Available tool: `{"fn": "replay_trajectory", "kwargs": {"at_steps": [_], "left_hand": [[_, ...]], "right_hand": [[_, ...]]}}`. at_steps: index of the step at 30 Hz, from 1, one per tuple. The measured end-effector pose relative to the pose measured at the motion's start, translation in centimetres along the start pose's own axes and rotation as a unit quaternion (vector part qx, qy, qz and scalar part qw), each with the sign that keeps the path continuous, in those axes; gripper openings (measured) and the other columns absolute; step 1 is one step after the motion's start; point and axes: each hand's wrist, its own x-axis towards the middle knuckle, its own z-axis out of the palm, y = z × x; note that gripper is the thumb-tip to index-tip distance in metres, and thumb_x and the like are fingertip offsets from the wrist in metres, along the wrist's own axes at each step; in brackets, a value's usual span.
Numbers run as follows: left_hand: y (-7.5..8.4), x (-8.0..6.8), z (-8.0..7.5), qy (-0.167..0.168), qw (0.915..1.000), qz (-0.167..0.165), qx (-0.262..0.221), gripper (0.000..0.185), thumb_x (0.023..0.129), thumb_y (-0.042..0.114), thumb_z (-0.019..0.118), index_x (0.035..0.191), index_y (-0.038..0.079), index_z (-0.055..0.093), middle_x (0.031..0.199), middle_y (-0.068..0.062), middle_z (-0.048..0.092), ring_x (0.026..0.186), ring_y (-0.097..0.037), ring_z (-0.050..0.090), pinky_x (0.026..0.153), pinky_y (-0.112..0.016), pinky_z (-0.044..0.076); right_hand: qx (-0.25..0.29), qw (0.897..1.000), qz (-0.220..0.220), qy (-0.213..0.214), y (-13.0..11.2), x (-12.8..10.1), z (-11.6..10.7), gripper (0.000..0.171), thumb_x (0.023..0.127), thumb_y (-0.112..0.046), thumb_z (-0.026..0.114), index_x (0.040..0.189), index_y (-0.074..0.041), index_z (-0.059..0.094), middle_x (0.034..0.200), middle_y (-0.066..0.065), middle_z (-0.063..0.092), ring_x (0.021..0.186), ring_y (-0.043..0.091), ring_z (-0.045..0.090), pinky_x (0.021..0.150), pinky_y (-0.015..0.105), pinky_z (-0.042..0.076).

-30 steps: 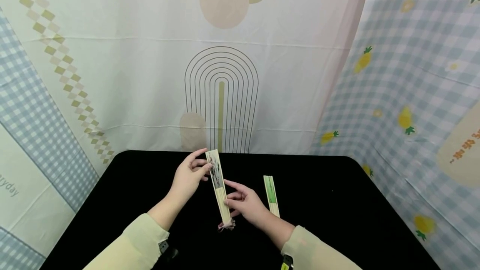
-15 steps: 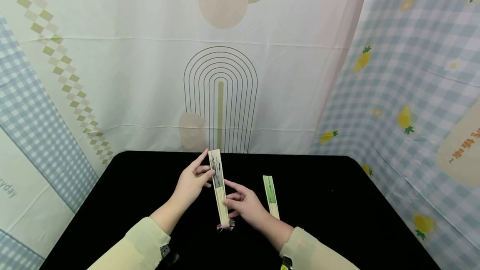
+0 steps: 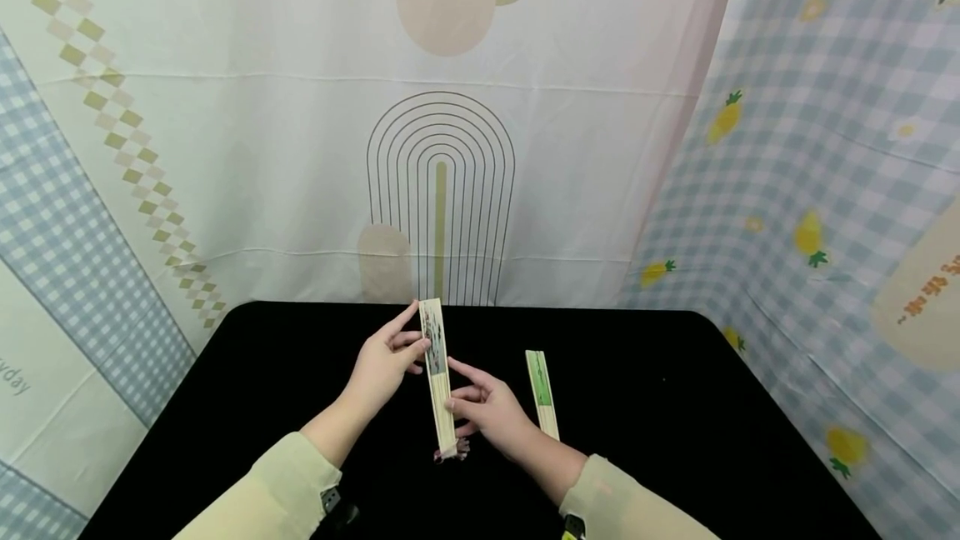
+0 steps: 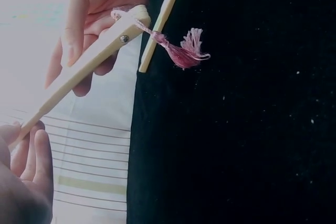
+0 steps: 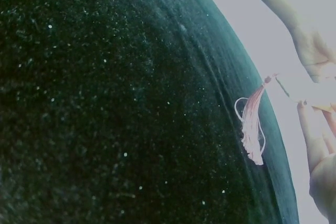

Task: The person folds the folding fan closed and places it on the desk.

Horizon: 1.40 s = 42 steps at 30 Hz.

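Note:
Both hands hold a folded hand fan (image 3: 438, 398) up over the table, its top leaning slightly left. It has pale wooden ribs and a printed grey panel with dark and reddish marks. My left hand (image 3: 381, 363) pinches the upper, printed part, thumb in front and index finger reaching up along the edge. My right hand (image 3: 491, 408) pinches the bare ribs lower down between thumb and fingers. A rivet (image 4: 124, 39) shows at the fan's base in the left wrist view. From that end hangs a pink tassel (image 4: 184, 53), also visible in the right wrist view.
A second folded fan (image 3: 539, 380) with a green panel lies right of my right hand, its lower end hidden behind the forearm. The black table (image 3: 660, 440) has rounded back corners. A printed curtain (image 3: 300, 190) hangs behind it, with checked cloth (image 3: 750, 190) on the right.
The held fan's top has shifted a little right, so it stands slightly more upright. My left hand has moved slightly right and down with it; the right hand has hardly moved.

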Motion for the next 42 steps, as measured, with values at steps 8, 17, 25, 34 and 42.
{"fn": "replay_trajectory", "kwargs": {"at_steps": [8,17,25,34,42], "left_hand": [[-0.2,0.0,0.2,-0.01,0.9999,-0.005,-0.011,0.06,0.094,0.009,0.068,0.148,0.026,0.049,0.114,-0.013,0.071,0.084,-0.023,0.072,0.068,-0.034,0.06],[-1.2,0.1,0.4,-0.011,0.9997,-0.024,0.0,0.06,0.093,0.01,0.07,0.147,0.028,0.05,0.106,-0.011,0.072,0.081,-0.023,0.071,0.067,-0.035,0.06],[-1.8,-0.2,0.6,-0.029,0.9974,-0.064,0.014,0.067,0.091,0.003,0.07,0.151,0.023,0.045,0.097,-0.01,0.071,0.077,-0.024,0.07,0.065,-0.036,0.06],[-3.2,-0.3,0.4,-0.103,0.9894,-0.103,0.0,0.08,0.09,-0.002,0.069,0.157,0.017,0.031,0.094,-0.014,0.069,0.073,-0.024,0.07,0.063,-0.039,0.06],[-4.1,-0.6,0.3,-0.141,0.9807,-0.135,0.001,0.08,0.09,-0.002,0.066,0.158,0.015,0.027,0.094,-0.014,0.069,0.074,-0.025,0.07,0.064,-0.039,0.06]], "right_hand": [[0.009,1.0,0.003,-0.003,0.2,-0.1,-0.1,0.063,0.094,-0.009,0.069,0.151,-0.018,0.044,0.106,0.014,0.072,0.082,0.021,0.071,0.063,0.037,0.061],[0.019,0.999,0.027,-0.009,0.4,-0.3,-0.2,0.063,0.093,-0.007,0.069,0.15,-0.016,0.045,0.105,0.015,0.072,0.085,0.025,0.071,0.063,0.04,0.061],[0.029,0.997,0.066,-0.014,0.6,-0.5,-0.3,0.063,0.092,-0.006,0.07,0.15,-0.012,0.045,0.104,0.014,0.072,0.084,0.025,0.071,0.064,0.038,0.061],[0.028,0.994,0.099,-0.024,1.1,-0.8,-0.2,0.066,0.09,-0.003,0.069,0.15,-0.008,0.042,0.103,0.015,0.072,0.077,0.022,0.071,0.061,0.036,0.061],[0.015,0.993,0.119,-0.021,1.5,-0.9,-0.1,0.069,0.089,-0.001,0.069,0.151,-0.006,0.041,0.099,0.014,0.073,0.076,0.022,0.072,0.06,0.035,0.06]]}}
